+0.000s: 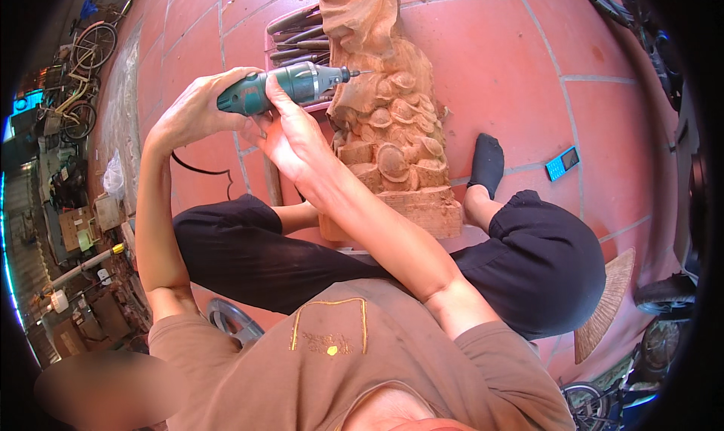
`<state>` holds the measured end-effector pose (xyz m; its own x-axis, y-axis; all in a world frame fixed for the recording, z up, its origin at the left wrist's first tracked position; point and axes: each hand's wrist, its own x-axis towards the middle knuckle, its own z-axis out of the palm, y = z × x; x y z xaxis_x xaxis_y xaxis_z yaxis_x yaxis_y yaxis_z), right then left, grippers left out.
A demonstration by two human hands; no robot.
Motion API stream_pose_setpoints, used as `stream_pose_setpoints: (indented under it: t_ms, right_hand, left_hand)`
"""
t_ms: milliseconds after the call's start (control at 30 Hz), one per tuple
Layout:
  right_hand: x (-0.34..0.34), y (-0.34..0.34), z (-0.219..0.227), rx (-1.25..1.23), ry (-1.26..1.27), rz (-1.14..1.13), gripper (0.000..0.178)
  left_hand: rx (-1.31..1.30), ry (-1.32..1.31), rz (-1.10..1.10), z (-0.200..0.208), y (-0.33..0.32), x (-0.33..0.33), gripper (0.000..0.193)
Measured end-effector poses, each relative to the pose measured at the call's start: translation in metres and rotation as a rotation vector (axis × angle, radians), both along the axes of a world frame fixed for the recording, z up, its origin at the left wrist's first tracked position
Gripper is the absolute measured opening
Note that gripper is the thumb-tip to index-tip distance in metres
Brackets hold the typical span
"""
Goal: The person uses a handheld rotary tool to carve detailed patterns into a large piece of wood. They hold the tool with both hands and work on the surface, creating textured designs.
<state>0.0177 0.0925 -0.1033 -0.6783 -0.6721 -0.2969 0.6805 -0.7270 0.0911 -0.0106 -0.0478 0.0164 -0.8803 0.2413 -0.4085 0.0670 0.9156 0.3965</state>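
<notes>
A green rotary tool (300,82) lies level across my two hands, its thin bit pointing right. My left hand (202,105) curls around the tool's rear end. Around the middle of its body my right hand (296,138) has the thumb on top and the other fingers below, partly hidden. The bit's tip lies over a carved wooden sculpture (392,129) that stands between my legs, with rounded and leaf-like shapes above a plain block base. Whether the tip touches the wood I cannot tell. A dark cord (200,167) shows below my left hand.
A pink tray (270,42) of dark-handled carving tools sits behind the rotary tool, left of the sculpture. On the red tiles at right lies a blue keypad phone (562,164). A woven straw hat (605,306) is beside my right knee. Bicycles (94,48) stand far left.
</notes>
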Motion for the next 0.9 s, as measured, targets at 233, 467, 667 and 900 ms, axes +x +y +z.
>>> stream_pose_setpoints:
  t_ms: [233, 467, 667, 900]
  right_hand:
    - [-0.004, 0.012, 0.017, -0.063, -0.03, -0.032, 0.04]
    - [-0.005, 0.024, 0.035, -0.06, -0.16, -0.08, 0.028]
    - [-0.015, 0.03, 0.043, -0.145, -0.196, -0.18, 0.03]
    - [-0.028, 0.048, 0.049, -0.182, -0.232, -0.211, 0.033]
  left_hand:
    - [-0.03, 0.202, 0.003, 0.016, 0.018, 0.007, 0.069]
    - [-0.16, 0.341, -0.148, 0.027, 0.038, 0.009, 0.07]
    - [-0.311, 0.307, -0.265, 0.051, 0.066, -0.01, 0.067]
    - [-0.294, 0.318, -0.326, 0.051, 0.081, -0.029, 0.064]
